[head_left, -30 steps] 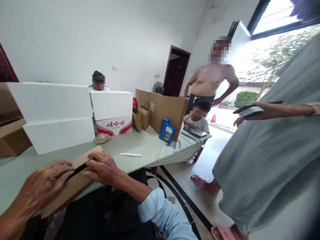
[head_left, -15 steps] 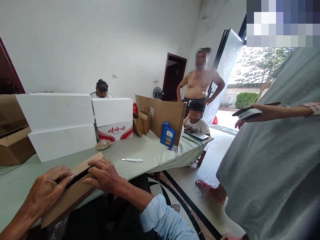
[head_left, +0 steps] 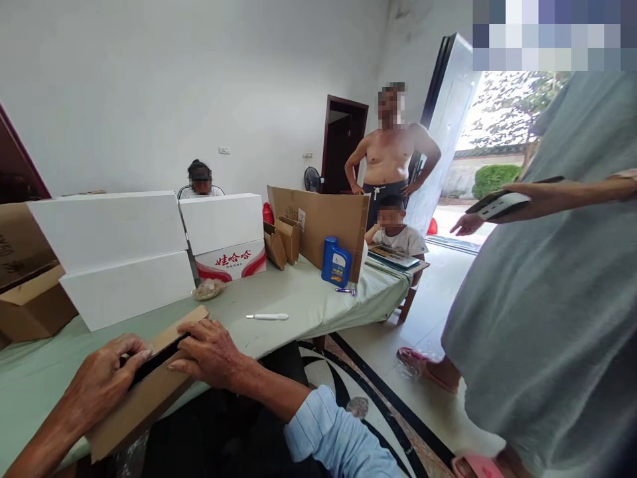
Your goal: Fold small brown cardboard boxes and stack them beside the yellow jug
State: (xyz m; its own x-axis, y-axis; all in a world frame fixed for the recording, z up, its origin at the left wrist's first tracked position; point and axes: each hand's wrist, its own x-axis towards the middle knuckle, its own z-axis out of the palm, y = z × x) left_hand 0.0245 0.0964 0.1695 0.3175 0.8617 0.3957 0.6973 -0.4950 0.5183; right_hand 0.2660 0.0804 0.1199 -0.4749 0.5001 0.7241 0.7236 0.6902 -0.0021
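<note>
Long, narrow brown cardboard box (head_left: 137,418), matte and flat-sided, a dark slit running along its length; I see it slanting across the near edge of the surface (head_left: 293,285), which wears creased pale-green cloth. Left hand (head_left: 107,375): fingers curled, gripping the box by the slit about midway along. Right hand (head_left: 212,352): fingers bent over the slit near the far end, thumb against the near panel, gripping too. Beyond, I note a slim white knife (head_left: 267,317), glossy blue plastic bottle (head_left: 336,265), smooth white boxes (head_left: 114,232).
</note>
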